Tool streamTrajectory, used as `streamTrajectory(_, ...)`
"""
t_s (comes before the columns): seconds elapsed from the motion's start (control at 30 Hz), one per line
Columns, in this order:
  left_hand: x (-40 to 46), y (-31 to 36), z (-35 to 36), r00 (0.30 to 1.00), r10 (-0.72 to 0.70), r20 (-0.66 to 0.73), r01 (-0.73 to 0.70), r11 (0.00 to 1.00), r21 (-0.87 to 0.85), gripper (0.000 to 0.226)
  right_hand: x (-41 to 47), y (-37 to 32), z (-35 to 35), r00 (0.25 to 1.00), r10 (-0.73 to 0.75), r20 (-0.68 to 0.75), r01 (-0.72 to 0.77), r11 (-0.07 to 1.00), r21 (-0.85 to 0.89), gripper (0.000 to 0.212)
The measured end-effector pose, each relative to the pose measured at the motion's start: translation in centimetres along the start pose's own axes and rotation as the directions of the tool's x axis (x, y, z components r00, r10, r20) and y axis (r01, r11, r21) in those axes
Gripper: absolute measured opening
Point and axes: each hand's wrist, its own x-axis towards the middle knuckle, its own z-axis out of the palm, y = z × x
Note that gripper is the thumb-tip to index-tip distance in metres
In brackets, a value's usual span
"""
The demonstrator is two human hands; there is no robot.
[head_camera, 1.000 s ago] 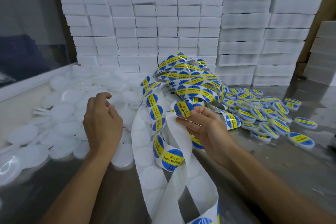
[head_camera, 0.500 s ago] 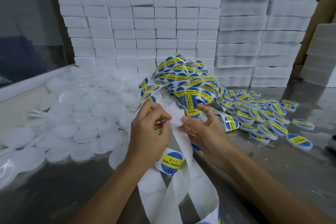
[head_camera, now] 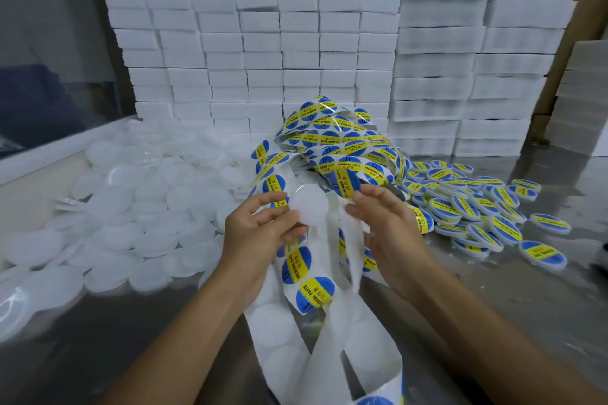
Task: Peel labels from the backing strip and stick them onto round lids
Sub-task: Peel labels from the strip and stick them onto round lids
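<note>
Left hand [head_camera: 260,233] pinching a bare white lid [head_camera: 309,205] at chest height; right hand [head_camera: 391,233] pinching a peeled label [head_camera: 348,186] just beside it, hands close but apart. Likely lining up for sticking; next calling for centring label on lid and pressing flat over backing strip [head_camera: 329,339].

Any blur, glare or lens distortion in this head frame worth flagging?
Head view: wide-angle bowing bends the foam block stacks near the edges; soft glare on the metal table at right; the plain lid in the left hand and the right hand look slightly smeared; label print stays legible.
</note>
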Motion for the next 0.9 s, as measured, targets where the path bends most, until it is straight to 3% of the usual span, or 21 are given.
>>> streamTrajectory(0.13,0.1,-0.1,0.0,0.999,-0.041,-0.019,0.041,0.999,-0.028,0.019,0.0,-0.7,-0.5,0.999,-0.002,0.043,0.0,0.999,0.05,0.003)
streamTrajectory(0.4,0.1,0.2,0.1,0.998,-0.049,0.028,0.051,0.997,-0.065,0.018,-0.5,0.0,0.1,0.979,0.025,0.202,-0.006,0.995,-0.095,0.021)
streamTrajectory(0.9,-0.2,0.5,0.1,0.998,-0.031,0.051,0.033,0.998,-0.047,0.015,-1.0,0.1,0.5,0.985,0.018,0.171,0.002,0.994,-0.114,0.019)
